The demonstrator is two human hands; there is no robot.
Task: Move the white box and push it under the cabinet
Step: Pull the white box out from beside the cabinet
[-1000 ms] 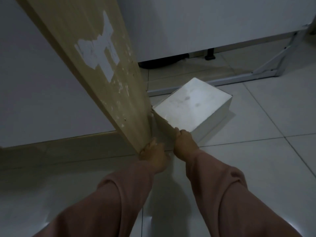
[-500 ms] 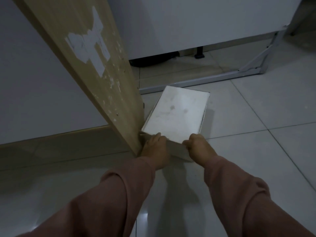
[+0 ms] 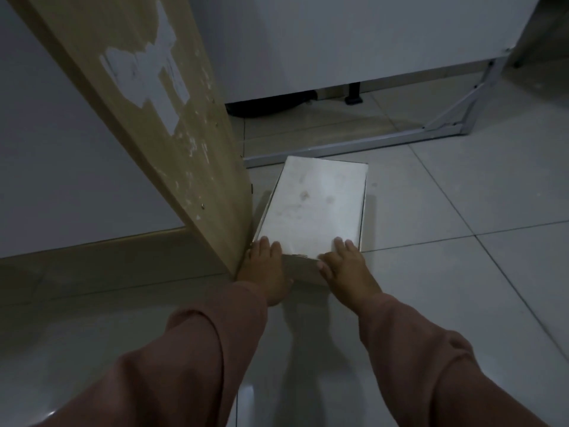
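dim room, pale glossy floor tiles point(image 3: 446, 272) with thin grout lines. a tan wooden panel point(image 3: 172, 124) slants down from the upper left, its face marked by a white patch point(image 3: 147, 69) of torn paper and small chips. behind it a white cabinet point(image 3: 354, 41) stands raised on a metal frame point(image 3: 338, 147), with a dark gap beneath.

the box point(image 3: 314, 208) lies flat on the floor, just right of the panel's lower end, its far edge close to the frame's front bar; not under the cabinet. faint stains on its top.

left hand point(image 3: 264, 272): at the box's near left corner, fingers together and laid over the top edge, beside the panel. right hand point(image 3: 348, 269): at the near right corner, fingers slightly spread on the top edge, thumb against the near face. both arms in pinkish sleeves point(image 3: 191, 349).
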